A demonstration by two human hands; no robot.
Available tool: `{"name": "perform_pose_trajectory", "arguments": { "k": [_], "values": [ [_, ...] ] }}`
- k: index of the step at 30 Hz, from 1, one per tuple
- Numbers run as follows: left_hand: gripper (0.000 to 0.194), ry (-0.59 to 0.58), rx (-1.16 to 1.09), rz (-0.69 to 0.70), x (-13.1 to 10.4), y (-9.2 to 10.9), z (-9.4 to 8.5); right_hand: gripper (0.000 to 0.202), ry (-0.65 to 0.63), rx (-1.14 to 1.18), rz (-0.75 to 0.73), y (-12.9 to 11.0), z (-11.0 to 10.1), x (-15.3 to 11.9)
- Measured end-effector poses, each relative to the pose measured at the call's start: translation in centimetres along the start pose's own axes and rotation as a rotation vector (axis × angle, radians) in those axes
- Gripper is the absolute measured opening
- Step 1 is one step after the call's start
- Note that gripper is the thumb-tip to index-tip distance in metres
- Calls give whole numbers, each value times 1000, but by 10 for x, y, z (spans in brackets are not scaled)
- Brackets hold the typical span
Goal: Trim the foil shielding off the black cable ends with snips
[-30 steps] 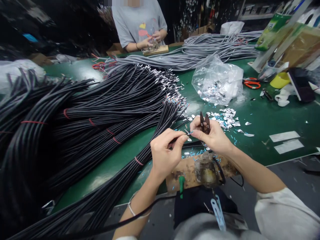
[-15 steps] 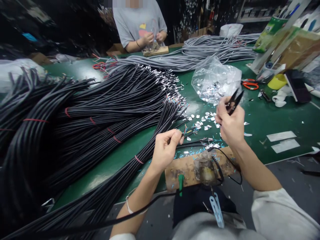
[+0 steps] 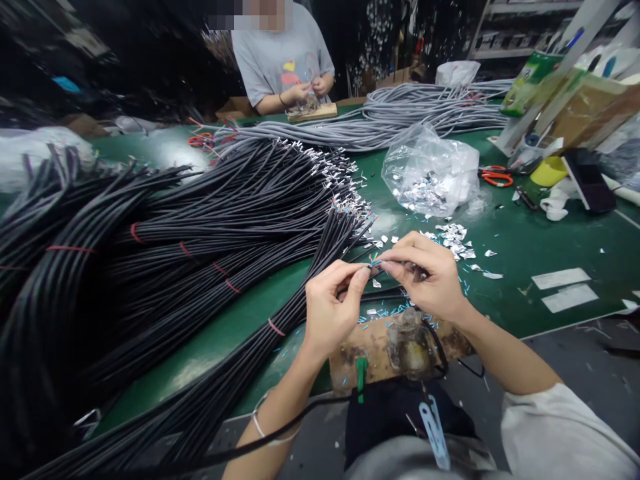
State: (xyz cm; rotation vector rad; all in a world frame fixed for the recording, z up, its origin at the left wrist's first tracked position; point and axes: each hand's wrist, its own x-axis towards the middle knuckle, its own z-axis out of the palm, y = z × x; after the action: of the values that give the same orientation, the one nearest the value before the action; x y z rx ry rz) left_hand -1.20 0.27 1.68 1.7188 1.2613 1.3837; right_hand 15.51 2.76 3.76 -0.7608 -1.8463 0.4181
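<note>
Dark at back, pale glare on green table (image 3: 540, 237), edges stretched and blurred

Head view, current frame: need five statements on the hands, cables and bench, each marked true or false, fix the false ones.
1. The left hand holds a cable end with coloured wires showing. True.
2. The right hand rests on the clear plastic bag. False: the right hand is at the coloured wires, with a dark tool partly hidden in its grip; the clear plastic bag lies beyond it.
3. The orange-handled tool lies to the right of the bag. True.
4. The band around the nearest black bundle is green. False: the band is pinkish red.
5. The grey cables lie on the far part of the bench. True.
</note>
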Motion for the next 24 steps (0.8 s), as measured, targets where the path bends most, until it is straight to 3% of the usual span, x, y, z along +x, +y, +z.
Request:
{"name": "perform_pose_trajectory", "arguments": {
  "k": [5,12,16,19,21,24],
  "values": [
    [16,-3,-28,-44,-2,-1,1,21,-35,-12,-5,-1,0,-2],
    [20,-78,-89,-115,-1,2,-1,15,-51,-36,27,-3,2,-1],
    [27,-256,-130,-153,3,4,-5,9,-117,181,235,0,5,1],
    [25,-285,-201,-178,6,6,-5,17,-255,588,504,3,9,2],
    [22,-268,-262,-216,7,6,-4,23,-336,738,615,4,11,2],
    [16,-174,-308,-247,6,5,-3,21,-199,558,551,2,11,2]
  ]
}}
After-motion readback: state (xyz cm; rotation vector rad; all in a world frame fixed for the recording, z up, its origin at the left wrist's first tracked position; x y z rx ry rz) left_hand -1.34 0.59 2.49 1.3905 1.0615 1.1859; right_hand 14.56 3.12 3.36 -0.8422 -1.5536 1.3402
